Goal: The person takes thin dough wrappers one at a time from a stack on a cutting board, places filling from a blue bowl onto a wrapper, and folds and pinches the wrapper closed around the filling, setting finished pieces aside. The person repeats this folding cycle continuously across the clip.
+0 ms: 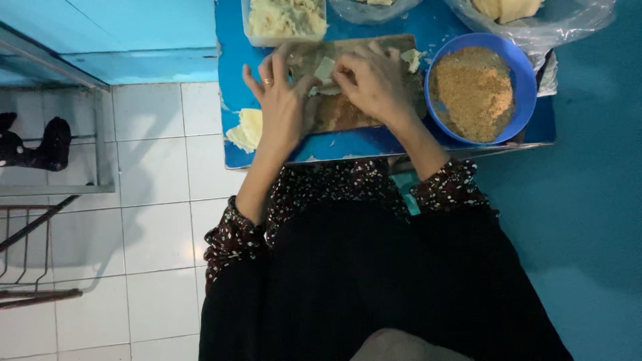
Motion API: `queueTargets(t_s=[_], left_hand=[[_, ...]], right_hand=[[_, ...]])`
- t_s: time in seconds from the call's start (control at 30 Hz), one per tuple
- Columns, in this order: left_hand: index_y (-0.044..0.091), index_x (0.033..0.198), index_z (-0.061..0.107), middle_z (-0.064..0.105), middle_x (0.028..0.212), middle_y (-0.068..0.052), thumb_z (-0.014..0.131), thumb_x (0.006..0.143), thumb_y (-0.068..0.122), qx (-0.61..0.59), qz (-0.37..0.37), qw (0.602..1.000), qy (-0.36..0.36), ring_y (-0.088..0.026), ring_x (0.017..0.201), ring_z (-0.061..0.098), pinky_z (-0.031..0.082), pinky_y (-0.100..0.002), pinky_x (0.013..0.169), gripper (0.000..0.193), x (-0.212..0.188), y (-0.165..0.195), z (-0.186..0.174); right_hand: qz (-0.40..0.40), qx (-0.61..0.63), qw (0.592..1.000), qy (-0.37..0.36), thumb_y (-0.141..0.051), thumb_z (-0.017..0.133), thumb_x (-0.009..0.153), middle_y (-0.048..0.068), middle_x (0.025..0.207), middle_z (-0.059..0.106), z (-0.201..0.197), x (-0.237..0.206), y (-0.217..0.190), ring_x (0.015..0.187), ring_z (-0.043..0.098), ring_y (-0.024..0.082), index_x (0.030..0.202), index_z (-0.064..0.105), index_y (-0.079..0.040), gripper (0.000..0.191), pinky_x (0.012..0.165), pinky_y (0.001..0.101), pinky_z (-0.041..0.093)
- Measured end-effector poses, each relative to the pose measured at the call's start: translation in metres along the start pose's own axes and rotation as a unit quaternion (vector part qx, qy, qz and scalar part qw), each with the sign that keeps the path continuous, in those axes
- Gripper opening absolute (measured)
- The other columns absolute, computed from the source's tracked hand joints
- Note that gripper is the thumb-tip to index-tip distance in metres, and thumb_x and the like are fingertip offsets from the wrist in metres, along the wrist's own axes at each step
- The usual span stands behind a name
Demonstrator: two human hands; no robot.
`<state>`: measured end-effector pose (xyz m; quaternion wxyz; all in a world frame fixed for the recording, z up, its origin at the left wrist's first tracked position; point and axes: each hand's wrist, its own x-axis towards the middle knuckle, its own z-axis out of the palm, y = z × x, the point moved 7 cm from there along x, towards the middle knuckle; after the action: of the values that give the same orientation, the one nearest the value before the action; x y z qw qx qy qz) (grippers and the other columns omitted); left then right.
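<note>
Both hands pressed a pale wrapper (326, 72) flat on the board (348, 107): left hand (284, 107) & right hand (374, 83) pinning its edges (fingers spread, not clenched), crumb bowl (475, 90) w/in reach.

At the top edge of the frame, the clear tub of pale food (286, 20) is cut off, as are the two plastic bags (535, 20) to its right. The wooden board (348, 110) at upper middle is largely covered by the left hand (284, 107) and right hand (374, 83). The pale piece (325, 69) between them shows only in part; how the fingers (348, 83) grip it cannot be told. The dark object (40, 144) at the left is too dim to identify.
</note>
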<state>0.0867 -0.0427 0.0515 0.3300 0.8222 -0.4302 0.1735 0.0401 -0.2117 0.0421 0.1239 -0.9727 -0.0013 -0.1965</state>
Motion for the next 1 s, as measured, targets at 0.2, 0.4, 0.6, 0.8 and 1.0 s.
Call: queueTargets(t_s=[0.2, 0.4, 0.6, 0.8, 1.0], left_hand=[[0.007, 0.102, 0.071, 0.047, 0.150, -0.015, 0.070, 0.090, 0.014, 0.090, 0.006, 0.995, 0.037, -0.036, 0.139, 0.042, 0.014, -0.074, 0.119, 0.014, -0.003, 0.008, 0.003], [0.005, 0.102, 0.075, 0.050, 0.151, -0.013, 0.069, 0.090, 0.015, 0.135, 0.092, 0.986, 0.013, -0.034, 0.137, 0.043, 0.013, -0.073, 0.119, 0.016, -0.018, 0.015, -0.002], [0.009, 0.096, 0.078, 0.051, 0.138, -0.015, 0.078, 0.082, 0.018, 0.015, -0.033, 0.999, -0.009, -0.039, 0.130, 0.041, 0.017, -0.075, 0.111, 0.017, -0.004, -0.009, -0.006], [0.009, 0.103, 0.075, 0.050, 0.137, -0.013, 0.079, 0.081, 0.018, 0.023, -0.113, 0.993, 0.001, -0.038, 0.135, 0.039, 0.020, -0.073, 0.109, 0.024, 0.001, -0.007, 0.015], [0.004, 0.116, 0.075, 0.048, 0.136, -0.018, 0.077, 0.083, 0.015, 0.033, -0.080, 0.995, 0.043, -0.041, 0.132, 0.039, 0.022, -0.072, 0.108, 0.034, 0.001, -0.006, 0.023]], right_hand=[[0.011, 0.030, 0.999, -0.001, -0.028, 0.071, 0.104, 0.004, 0.096, 0.066, 0.001, -0.004, 0.001, 0.100, 0.057, 0.027, 0.103, 0.075, -0.014, 0.015, 0.093, 0.0514, 0.035], [-0.022, -0.005, 0.999, 0.049, -0.028, 0.072, 0.101, 0.004, 0.104, 0.065, -0.003, -0.006, -0.005, 0.107, 0.057, 0.027, 0.104, 0.073, -0.014, 0.014, 0.092, 0.0506, 0.033], [-0.035, -0.004, 0.997, 0.065, -0.026, 0.074, 0.104, 0.002, 0.097, 0.061, -0.014, -0.011, -0.017, 0.101, 0.056, 0.025, 0.102, 0.075, -0.017, 0.009, 0.095, 0.0500, 0.033], [-0.048, -0.014, 0.995, 0.086, -0.023, 0.076, 0.102, 0.001, 0.099, 0.061, -0.023, -0.014, -0.026, 0.103, 0.056, 0.024, 0.103, 0.074, -0.017, 0.006, 0.098, 0.0489, 0.032], [-0.048, -0.028, 0.996, 0.065, -0.017, 0.076, 0.098, 0.001, 0.101, 0.061, -0.019, -0.014, -0.024, 0.107, 0.058, 0.023, 0.107, 0.076, -0.018, 0.009, 0.103, 0.0510, 0.031]])
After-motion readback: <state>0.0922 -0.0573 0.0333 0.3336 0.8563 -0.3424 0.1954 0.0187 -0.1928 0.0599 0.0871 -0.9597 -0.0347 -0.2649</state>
